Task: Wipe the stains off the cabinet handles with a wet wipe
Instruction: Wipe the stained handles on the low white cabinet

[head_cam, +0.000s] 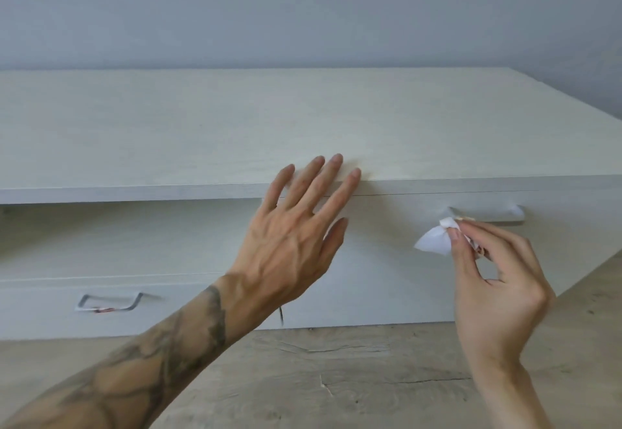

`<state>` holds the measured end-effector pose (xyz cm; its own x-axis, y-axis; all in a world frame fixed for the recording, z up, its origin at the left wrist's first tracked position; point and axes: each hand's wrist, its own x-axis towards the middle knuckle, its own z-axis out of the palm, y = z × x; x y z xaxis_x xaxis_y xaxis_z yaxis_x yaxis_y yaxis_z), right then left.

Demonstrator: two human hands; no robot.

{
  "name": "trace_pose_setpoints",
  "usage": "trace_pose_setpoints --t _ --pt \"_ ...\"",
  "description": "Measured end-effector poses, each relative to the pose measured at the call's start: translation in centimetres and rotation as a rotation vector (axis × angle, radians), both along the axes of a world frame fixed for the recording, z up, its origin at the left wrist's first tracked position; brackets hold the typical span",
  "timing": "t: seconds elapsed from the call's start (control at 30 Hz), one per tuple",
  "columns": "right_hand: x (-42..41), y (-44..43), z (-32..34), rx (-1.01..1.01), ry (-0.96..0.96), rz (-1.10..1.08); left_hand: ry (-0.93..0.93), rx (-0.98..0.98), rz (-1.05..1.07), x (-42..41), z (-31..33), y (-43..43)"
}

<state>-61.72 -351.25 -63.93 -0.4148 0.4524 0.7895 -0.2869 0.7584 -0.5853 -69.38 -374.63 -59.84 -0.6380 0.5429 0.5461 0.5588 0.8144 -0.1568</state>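
Observation:
A pale cabinet [303, 125] with drawers fills the view. My right hand [494, 280] pinches a folded white wet wipe [434, 238] and holds it against the left end of the upper right handle [488, 215]. My left hand [296, 233] is spread open, fingers apart, with its fingertips at the front edge of the cabinet top. A metal handle [109, 302] on the lower left drawer carries a reddish stain along its bar.
The upper left drawer [134, 237] appears set back under the top. Wood-look flooring [336, 378] runs below the cabinet. A grey wall [303, 8] stands behind it.

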Motion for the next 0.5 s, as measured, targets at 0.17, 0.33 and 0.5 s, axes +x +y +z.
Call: trace_pose_setpoints --t 0.17,0.33,0.5 --pt "0.0 -9.6 2.0 0.028 -0.051 0.063 0.008 -0.023 0.001 0.1 -0.2 -11.0" --pt "-0.1 -18.6 3.6 0.106 -0.11 0.144 0.018 0.026 0.054 -0.8 -0.1 -22.5" --pt "-0.6 -28.2 2.8 0.141 -0.149 0.16 0.058 0.064 0.062 -2.6 -0.3 -32.9"
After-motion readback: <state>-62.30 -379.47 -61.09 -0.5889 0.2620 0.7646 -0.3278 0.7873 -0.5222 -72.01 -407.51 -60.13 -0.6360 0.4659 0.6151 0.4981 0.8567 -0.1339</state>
